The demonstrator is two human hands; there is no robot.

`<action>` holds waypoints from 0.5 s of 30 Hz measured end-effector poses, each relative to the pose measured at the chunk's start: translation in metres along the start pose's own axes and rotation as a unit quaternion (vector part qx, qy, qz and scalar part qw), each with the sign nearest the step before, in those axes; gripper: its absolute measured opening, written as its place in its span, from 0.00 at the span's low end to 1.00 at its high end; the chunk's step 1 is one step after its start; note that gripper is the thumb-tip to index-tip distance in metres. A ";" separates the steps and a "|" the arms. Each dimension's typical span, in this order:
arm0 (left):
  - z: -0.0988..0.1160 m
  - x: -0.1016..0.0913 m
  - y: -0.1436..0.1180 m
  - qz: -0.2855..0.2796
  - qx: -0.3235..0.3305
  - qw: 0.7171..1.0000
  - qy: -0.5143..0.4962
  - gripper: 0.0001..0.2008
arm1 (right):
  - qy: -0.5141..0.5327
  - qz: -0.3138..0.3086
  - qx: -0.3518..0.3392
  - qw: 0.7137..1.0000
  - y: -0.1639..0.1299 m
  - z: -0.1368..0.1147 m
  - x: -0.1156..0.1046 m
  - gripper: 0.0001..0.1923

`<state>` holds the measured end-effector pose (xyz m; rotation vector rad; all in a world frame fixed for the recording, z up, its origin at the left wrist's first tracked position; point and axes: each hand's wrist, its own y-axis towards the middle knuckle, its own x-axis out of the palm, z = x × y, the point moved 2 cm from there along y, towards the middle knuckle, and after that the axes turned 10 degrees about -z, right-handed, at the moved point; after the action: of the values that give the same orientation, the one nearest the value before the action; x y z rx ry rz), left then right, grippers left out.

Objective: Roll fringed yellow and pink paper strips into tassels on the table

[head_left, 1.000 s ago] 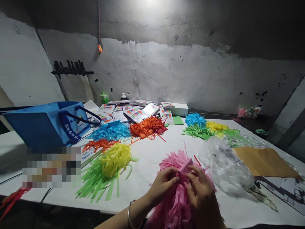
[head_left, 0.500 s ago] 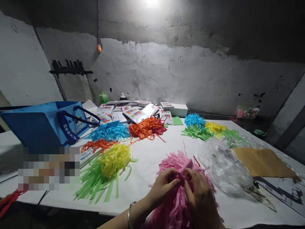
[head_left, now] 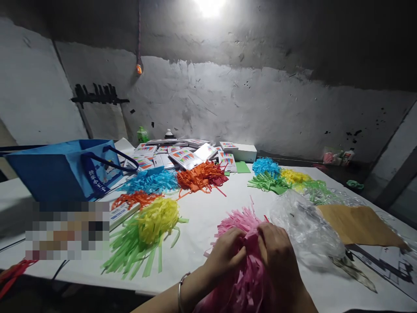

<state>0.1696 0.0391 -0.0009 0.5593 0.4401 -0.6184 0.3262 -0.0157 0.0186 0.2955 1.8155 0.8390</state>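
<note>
Pink fringed tissue paper [head_left: 249, 278] lies in a heap at the front edge of the table, below and behind both hands. My left hand [head_left: 226, 252], with a silver bangle on its wrist, grips the upper part of the pink paper between thumb and fingers. On the other side my right hand [head_left: 276, 248] pinches the same paper, its fingertips partly hidden. A short stretch of smooth pink paper shows between the two hands.
Yellow fringe [head_left: 159, 221] and green fringe [head_left: 130, 250] lie to the left. Orange fringe [head_left: 202, 176] and blue fringe [head_left: 150, 180] are further back, before packaged sets [head_left: 184, 157]. A blue bag [head_left: 61, 169] stands left; clear plastic [head_left: 306, 230] and brown paper [head_left: 361, 224] lie right.
My hands have shifted slightly apart, the right one moving up and to the right. The folded pink point that stood up between the fingers is now lowered. The view has tilted slightly.
</note>
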 end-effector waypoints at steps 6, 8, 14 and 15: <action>0.004 -0.001 -0.004 0.001 0.027 0.998 0.054 0.06 | -0.084 -0.095 -0.030 0.991 0.008 -0.012 -0.002 0.17; 0.001 0.000 -0.005 0.005 0.042 0.996 0.076 0.10 | -0.089 -0.101 -0.018 0.991 0.009 -0.009 -0.002 0.15; 0.001 0.003 -0.005 0.096 0.091 0.962 0.239 0.18 | -0.056 -0.062 0.034 0.996 0.009 0.007 -0.001 0.12; 0.003 0.003 -0.005 0.096 0.094 0.955 0.265 0.14 | -0.056 -0.058 0.039 0.996 0.009 0.008 0.000 0.12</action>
<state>0.1693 0.0328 -0.0025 0.9460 0.8263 -0.3170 0.3319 -0.0055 0.0234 0.2787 1.7451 0.6587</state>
